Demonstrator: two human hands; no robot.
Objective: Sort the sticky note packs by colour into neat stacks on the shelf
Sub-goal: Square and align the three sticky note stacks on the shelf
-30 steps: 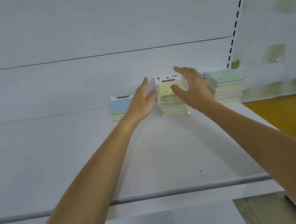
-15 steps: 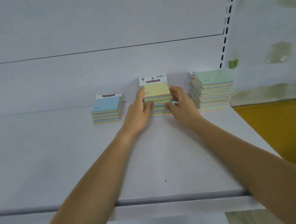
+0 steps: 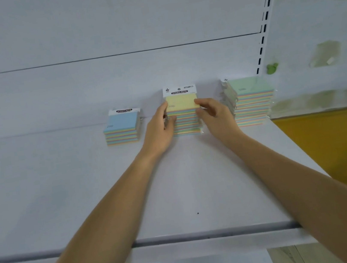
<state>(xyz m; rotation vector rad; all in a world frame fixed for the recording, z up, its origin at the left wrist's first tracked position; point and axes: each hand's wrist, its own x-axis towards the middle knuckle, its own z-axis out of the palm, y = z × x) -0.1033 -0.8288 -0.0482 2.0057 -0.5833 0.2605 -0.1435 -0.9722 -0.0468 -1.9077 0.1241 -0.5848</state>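
Shelf (image 3: 86, 189): a white board whose front lip runs across the lower part of the view. Three stacks stand in a row near the back wall.
Blue-topped stack (image 3: 122, 127): furthest left and the lowest of the three. A white header card reading STICKY NOTE is at its rear edge, and it sits apart from the left hand.
Left hand (image 3: 160, 131): the thumb tip is on the top left corner of the middle stack. The fingers are curled against that stack's left side, gripping it.
Yellow-topped stack (image 3: 183, 107): in the middle of the row, held between both hands. The edges of the packs look fairly even, and a white header card stands up behind it.
Right hand (image 3: 215, 114): the thumb rests on the top right edge of the yellow-topped stack. The fingers are bent in against its right side, holding it.
Green-topped stack (image 3: 251, 99): furthest right and higher than the blue one, just beside the right hand. Its wrappers stick out unevenly on the left side.
Slotted upright (image 3: 264, 23): rises behind the green-topped stack at the shelf's right end.
Yellow panel (image 3: 331, 137): lies below and to the right of the shelf.
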